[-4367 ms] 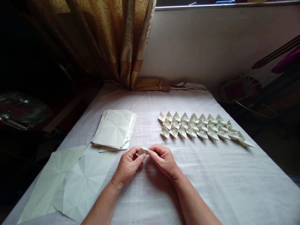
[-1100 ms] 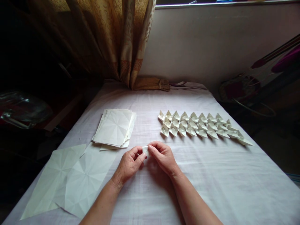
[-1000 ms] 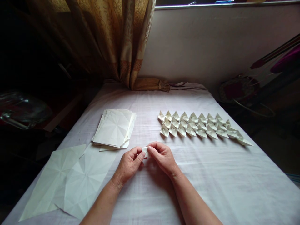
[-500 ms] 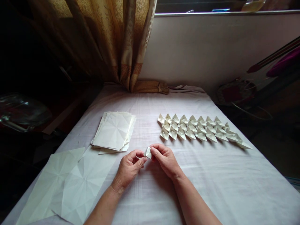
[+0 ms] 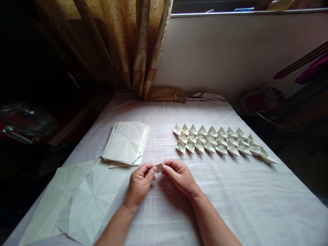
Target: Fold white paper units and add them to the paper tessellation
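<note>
A small folded piece of white paper [image 5: 159,167] is held above the cloth between my two hands. My left hand [image 5: 140,181] pinches its left end between thumb and fingertips. On its right end, my right hand [image 5: 178,173] grips with thumb and curled fingers. Beyond my right hand lie rows of small folded paper boats [image 5: 210,140], set close together. A stack of creased paper sheets [image 5: 126,141] sits beyond my left hand.
Larger creased sheets [image 5: 89,201] lie at the near left of the white cloth [image 5: 256,201]. A patterned gold curtain [image 5: 139,44] hangs down to the far edge, against a pale wall [image 5: 217,51]. Dark clutter stands at both sides.
The folded paper has turned between my fingers and now lies flatter and wider. My left hand has shifted its pinch to the paper's end. The view has moved slightly.
</note>
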`<state>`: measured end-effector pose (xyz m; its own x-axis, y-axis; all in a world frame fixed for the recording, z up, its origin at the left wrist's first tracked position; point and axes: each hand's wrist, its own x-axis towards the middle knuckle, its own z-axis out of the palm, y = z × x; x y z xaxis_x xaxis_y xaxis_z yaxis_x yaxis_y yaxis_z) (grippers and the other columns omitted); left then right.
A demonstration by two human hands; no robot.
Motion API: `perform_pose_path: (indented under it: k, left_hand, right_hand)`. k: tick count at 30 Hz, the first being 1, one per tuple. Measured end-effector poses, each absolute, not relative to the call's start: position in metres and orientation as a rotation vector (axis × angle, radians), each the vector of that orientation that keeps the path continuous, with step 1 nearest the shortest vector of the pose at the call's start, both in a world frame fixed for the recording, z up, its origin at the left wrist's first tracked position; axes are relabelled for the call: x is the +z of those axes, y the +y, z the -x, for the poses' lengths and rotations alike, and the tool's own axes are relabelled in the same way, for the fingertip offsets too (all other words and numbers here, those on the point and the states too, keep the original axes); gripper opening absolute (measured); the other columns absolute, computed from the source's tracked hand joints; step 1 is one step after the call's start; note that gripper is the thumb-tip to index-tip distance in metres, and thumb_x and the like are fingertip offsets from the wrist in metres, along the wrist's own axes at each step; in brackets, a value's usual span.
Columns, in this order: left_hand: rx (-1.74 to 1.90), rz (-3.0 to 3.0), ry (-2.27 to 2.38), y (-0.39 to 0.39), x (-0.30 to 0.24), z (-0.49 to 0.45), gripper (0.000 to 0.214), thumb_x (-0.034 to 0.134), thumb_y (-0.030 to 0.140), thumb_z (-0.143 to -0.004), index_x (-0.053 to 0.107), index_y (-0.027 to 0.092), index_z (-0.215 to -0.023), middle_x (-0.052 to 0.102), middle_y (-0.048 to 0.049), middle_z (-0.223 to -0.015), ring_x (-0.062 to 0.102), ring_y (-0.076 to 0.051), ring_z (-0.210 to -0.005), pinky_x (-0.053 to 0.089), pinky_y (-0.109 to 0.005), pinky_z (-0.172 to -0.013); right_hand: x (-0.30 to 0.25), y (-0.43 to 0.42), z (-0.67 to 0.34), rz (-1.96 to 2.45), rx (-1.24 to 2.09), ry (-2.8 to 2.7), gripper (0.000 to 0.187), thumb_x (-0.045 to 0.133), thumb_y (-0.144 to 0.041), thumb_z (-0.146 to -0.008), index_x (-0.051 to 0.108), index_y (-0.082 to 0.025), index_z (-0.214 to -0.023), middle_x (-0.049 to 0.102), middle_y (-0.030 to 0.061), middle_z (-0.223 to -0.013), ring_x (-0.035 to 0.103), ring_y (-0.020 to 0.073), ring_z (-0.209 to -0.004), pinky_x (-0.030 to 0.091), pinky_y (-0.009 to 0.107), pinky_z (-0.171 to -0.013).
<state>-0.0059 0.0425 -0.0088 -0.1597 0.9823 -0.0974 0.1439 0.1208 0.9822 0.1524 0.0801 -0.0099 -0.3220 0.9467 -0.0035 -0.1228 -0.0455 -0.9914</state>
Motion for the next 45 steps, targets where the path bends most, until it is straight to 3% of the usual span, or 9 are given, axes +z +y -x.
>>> perform_pose_path:
  k: [7, 13, 25, 30, 45]
  left_hand:
    - [1.21, -1.519, 1.569, 0.041, -0.013, 0.003, 0.016, 0.061, 0.031, -0.084, 0.071, 0.019, -0.086, 0.07, -0.0019, -0.077, 0.063, -0.013, -0.061, 0.049, -0.021, -0.058]
    - [1.29, -1.784, 1.567, 0.042, -0.012, 0.003, 0.016, 0.055, 0.023, -0.087, 0.07, 0.021, -0.09, 0.071, -0.002, -0.077, 0.066, -0.013, -0.066, 0.052, -0.02, -0.061]
    - [1.209, -1.528, 1.6, 0.041, -0.013, 0.001, 0.025, 0.056, 0.037, -0.089, 0.072, 0.018, -0.095, 0.074, -0.0055, -0.087, 0.069, -0.015, -0.064, 0.056, -0.022, -0.062]
    - [1.248, -1.415, 1.614, 0.042, -0.006, -0.001, 0.027, 0.058, 0.04, -0.087, 0.074, 0.017, -0.088, 0.074, -0.004, -0.075, 0.067, -0.014, -0.056, 0.054, -0.022, -0.056]
    - [1.273, -1.383, 1.553, 0.043, -0.005, -0.002, 0.023, 0.058, 0.036, -0.086, 0.072, 0.018, -0.084, 0.07, -0.0008, -0.067, 0.064, -0.012, -0.051, 0.052, -0.02, -0.048]
  right_hand:
    - [-0.006, 0.081, -0.151, 0.993, 1.466, -1.384, 0.031, 0.063, -0.045, -0.082, 0.068, -0.017, -0.071, 0.066, 0.0012, -0.065, 0.056, 0.0124, -0.06, 0.046, 0.024, -0.059]
    - [-0.009, 0.083, -0.15, 1.032, 1.474, -1.324, 0.027, 0.065, -0.042, -0.079, 0.068, -0.017, -0.07, 0.065, 0.0005, -0.062, 0.054, 0.0113, -0.056, 0.045, 0.022, -0.055]
    - [-0.015, 0.073, -0.141, 0.99, 0.751, -1.584, 0.013, 0.063, -0.025, -0.088, 0.071, -0.021, -0.078, 0.07, 0.0023, -0.071, 0.062, 0.0139, -0.065, 0.048, 0.024, -0.062]
    - [-0.013, 0.072, -0.141, 0.973, 0.802, -1.583, 0.012, 0.064, -0.024, -0.088, 0.072, -0.021, -0.079, 0.072, 0.0023, -0.073, 0.065, 0.0142, -0.067, 0.05, 0.024, -0.066]
    - [-0.018, 0.075, -0.142, 1.07, 1.089, -1.433, 0.011, 0.065, -0.028, -0.081, 0.072, -0.019, -0.082, 0.073, 0.0048, -0.078, 0.067, 0.0169, -0.07, 0.053, 0.027, -0.067]
